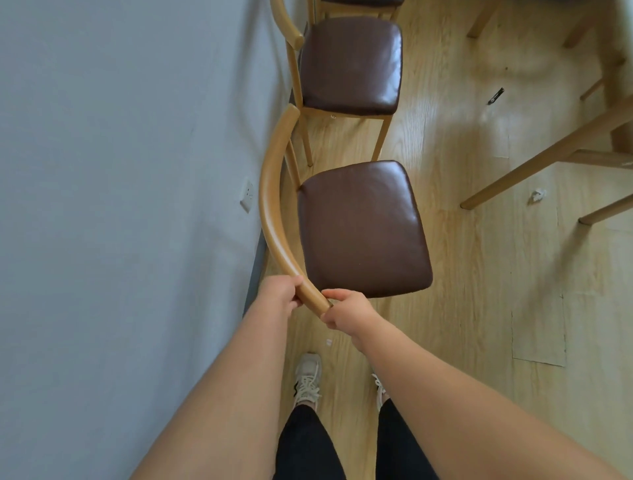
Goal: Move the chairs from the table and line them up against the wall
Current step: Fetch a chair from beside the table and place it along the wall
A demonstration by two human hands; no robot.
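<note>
A wooden chair (361,229) with a brown padded seat and a curved backrest stands directly in front of me, its back toward the grey wall (120,171) on the left. My left hand (279,294) and my right hand (346,310) both grip the near end of its curved backrest rail. Beyond it a second matching chair (351,65) stands with its back at the wall. The seat edge of a third chair (359,2) shows at the top edge.
Wooden legs of the table (548,161) slant across the right side. A wall socket (247,196) sits low on the wall. A small dark object (495,96) and a crumpled white scrap (536,196) lie on the wooden floor. My shoes (308,380) stand behind the chair.
</note>
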